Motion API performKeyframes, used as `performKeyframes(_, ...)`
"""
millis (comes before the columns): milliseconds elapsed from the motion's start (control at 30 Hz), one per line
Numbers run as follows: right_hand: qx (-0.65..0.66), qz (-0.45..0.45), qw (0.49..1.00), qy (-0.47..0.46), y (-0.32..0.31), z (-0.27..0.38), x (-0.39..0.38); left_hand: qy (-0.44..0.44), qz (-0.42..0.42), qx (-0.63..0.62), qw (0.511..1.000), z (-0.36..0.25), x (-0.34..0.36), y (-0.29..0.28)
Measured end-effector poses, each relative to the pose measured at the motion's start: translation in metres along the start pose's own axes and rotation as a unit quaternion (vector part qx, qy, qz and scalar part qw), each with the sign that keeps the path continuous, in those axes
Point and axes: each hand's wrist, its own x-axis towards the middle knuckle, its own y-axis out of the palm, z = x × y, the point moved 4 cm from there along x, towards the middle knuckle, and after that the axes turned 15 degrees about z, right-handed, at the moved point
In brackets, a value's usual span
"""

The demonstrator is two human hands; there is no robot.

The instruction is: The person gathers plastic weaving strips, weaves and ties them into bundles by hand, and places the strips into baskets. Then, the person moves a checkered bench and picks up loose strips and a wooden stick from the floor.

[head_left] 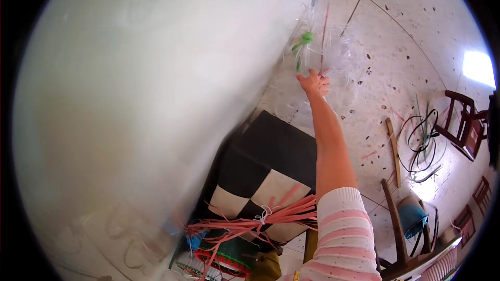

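Note:
My right hand point(315, 82) reaches far forward, its thumb out to the left and its fingers spread. It is over a heap of clear plastic bags point(341, 54) on the floor, and I cannot tell whether it touches them. Just beyond the hand is a bright green tie point(302, 44) on the plastic. A thin reddish strip point(325, 36) runs away from the fingertips. My left hand does not show.
A large pale, glossy surface point(156, 73) fills the left. Below my arm are a black-and-white checked box-like seat point(276, 140), a tied bundle of pink strips point(265, 218) and a red-rimmed basket point(224, 263). Rightward lie a wooden stick point(394, 151), looped black straps point(416, 135) and a chair point(463, 125).

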Motion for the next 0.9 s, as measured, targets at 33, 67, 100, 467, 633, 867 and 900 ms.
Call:
performKeyframes(33, 0.001, 0.0, 1.0, -0.003, -0.001, 0.003, 0.006, -0.003, 0.0, 0.001, 1.0, 0.001, -0.011, 0.014)
performKeyframes(67, -0.019, 0.015, 1.0, 0.018, -0.001, -0.001, 0.014, 0.011, -0.04, 0.029, 0.999, -0.001, -0.017, 0.022)
performKeyframes(100, -0.041, 0.034, 0.998, 0.04, 0.005, -0.004, 0.014, 0.027, -0.077, 0.057, 0.995, -0.002, -0.016, 0.017)
performKeyframes(467, 0.049, -0.027, 0.93, -0.363, -0.095, -0.048, -0.071, 0.204, -0.186, -0.057, 0.959, -0.012, 0.039, -0.036)
performKeyframes(633, 0.061, -0.002, 0.889, -0.453, -0.203, -0.048, -0.182, 0.067, -0.14, -0.151, 0.976, -0.004, 0.035, -0.049)
performKeyframes(867, 0.049, 0.021, 0.845, -0.532, -0.317, -0.065, -0.407, 0.13, -0.212, -0.386, 0.888, 0.014, 0.037, -0.085)
performKeyframes(900, 0.058, 0.037, 0.844, -0.532, -0.319, -0.069, -0.442, 0.14, -0.238, -0.398, 0.875, 0.017, 0.032, -0.086)
